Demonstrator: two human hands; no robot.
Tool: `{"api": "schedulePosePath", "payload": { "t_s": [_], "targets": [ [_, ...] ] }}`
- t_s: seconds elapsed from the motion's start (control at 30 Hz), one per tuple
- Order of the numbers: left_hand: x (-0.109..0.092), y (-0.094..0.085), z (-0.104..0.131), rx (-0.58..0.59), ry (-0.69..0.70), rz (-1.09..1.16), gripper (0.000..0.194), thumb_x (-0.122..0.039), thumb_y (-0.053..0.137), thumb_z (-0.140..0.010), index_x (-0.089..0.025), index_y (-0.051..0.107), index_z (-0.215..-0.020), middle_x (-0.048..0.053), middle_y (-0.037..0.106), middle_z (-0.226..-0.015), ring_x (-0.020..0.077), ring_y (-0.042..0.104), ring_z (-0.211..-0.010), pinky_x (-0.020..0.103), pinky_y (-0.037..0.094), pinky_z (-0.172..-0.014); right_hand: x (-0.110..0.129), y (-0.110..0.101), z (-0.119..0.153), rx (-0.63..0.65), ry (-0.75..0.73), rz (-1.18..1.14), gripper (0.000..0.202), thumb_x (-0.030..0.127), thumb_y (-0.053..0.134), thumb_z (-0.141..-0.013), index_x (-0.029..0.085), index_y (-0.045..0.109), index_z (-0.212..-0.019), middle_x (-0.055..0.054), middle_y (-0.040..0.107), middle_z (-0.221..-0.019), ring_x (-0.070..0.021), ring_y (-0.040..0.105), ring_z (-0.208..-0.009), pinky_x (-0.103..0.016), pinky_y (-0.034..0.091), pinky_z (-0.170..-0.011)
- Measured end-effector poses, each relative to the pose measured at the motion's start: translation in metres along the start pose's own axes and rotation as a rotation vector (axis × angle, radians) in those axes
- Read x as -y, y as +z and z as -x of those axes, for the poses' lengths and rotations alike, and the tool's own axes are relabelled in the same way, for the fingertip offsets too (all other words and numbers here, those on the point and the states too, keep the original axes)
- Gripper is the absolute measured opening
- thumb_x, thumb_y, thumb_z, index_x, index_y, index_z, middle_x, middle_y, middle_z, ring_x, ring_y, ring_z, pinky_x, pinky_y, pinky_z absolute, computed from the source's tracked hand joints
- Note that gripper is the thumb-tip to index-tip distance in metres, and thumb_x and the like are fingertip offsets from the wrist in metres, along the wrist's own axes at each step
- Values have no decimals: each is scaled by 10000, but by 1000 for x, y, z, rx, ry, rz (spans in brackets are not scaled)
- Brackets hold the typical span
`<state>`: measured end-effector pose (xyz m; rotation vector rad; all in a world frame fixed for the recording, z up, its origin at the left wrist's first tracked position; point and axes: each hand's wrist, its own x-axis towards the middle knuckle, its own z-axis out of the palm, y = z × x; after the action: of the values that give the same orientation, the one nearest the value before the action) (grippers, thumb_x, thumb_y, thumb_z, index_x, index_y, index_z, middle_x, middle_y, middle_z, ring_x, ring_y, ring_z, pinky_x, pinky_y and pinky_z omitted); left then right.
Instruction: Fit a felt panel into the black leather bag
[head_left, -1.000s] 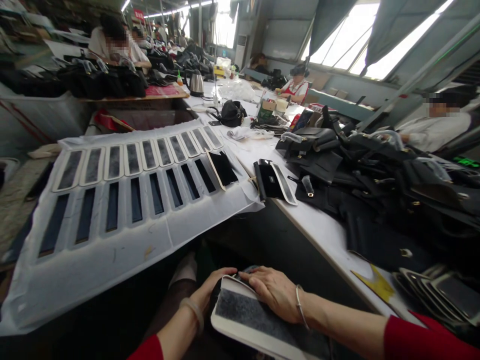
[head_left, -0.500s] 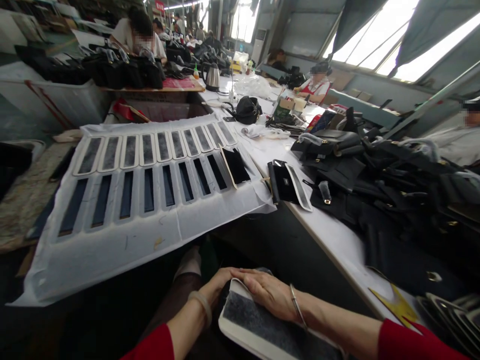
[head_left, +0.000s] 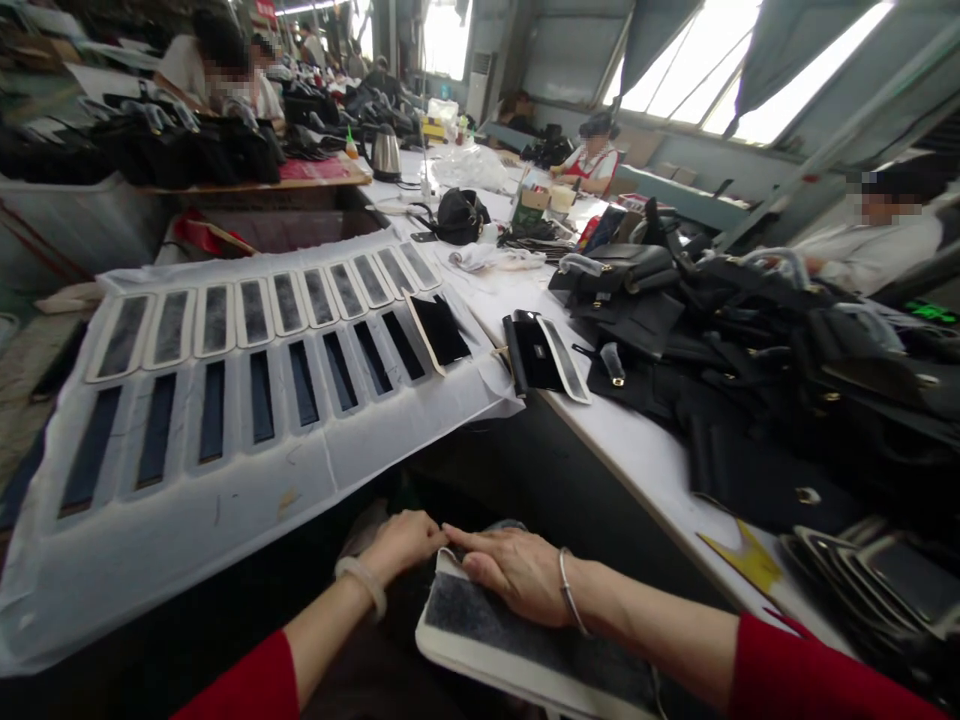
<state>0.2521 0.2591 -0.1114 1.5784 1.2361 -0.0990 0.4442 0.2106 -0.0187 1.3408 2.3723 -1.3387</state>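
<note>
Low in front of me, apparently over my lap, lies a long bag panel point(head_left: 510, 630) with a rounded cream border and a grey-black middle. My right hand point(head_left: 517, 572) rests flat across its far corner, fingers stretched left and thumb on the surface. Just beyond that corner is my left hand point(head_left: 405, 545), fingers curled, close to the right fingertips. Whatever its fingers may pinch is hidden. On the white-covered board point(head_left: 330, 490) to the left, similar cream-edged panels point(head_left: 255, 312) form a row above dark strips point(head_left: 260, 395).
A black open bag piece point(head_left: 534, 355) lies at the white table's edge point(head_left: 600, 440). Black bags point(head_left: 712, 350) pile up on the right, near a stack of panels point(head_left: 847, 580) and a yellow piece point(head_left: 750, 560). A kettle point(head_left: 386, 155) stands farther back; several people work around.
My view has turned slightly right, so the scene sits farther left. My left hand has come away from under the right fingers and curled, while the right hand stays on the panel.
</note>
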Motion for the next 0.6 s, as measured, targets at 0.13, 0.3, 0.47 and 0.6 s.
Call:
{"api": "schedulePosePath", "payload": {
  "t_s": [0.13, 0.3, 0.47, 0.6],
  "targets": [
    [-31, -36, 20, 70, 153, 29, 545, -585, 411, -927, -164, 754, -975, 43, 712, -866, 192, 624, -849, 290, 451, -797, -19, -2, 30, 45, 67, -66, 594, 533, 209, -1021, 252, 289, -1539, -155, 497, -1449, -359, 508, -1292, -496, 430, -1038],
    [-74, -42, 49, 256, 249, -20, 282, -406, 647, -738, -162, 787, -759, -36, 539, -565, 116, 435, -572, 222, 314, -535, -46, -6, 77, 76, 112, 1, 605, 584, 225, -1005, 293, 302, -1530, -163, 615, -1315, -369, 615, -1151, -511, 456, -975],
    [-80, -39, 48, 256, 223, -100, 225, -353, 634, -700, -189, 787, -714, -41, 551, -553, 123, 437, -561, 223, 303, -527, -64, -13, 111, 94, 169, -132, 574, 580, 306, -997, 298, 392, -1490, -136, 656, -1258, -337, 648, -1109, -444, 494, -930],
    [-83, -40, 40, 254, 201, -160, 213, -361, 639, -697, -198, 776, -676, -50, 554, -519, 128, 472, -557, 223, 322, -549, -63, -13, 110, 57, 196, -197, 526, 553, 367, -984, 314, 467, -1442, -82, 695, -1204, -303, 688, -1030, -393, 522, -869]
  ]
}}
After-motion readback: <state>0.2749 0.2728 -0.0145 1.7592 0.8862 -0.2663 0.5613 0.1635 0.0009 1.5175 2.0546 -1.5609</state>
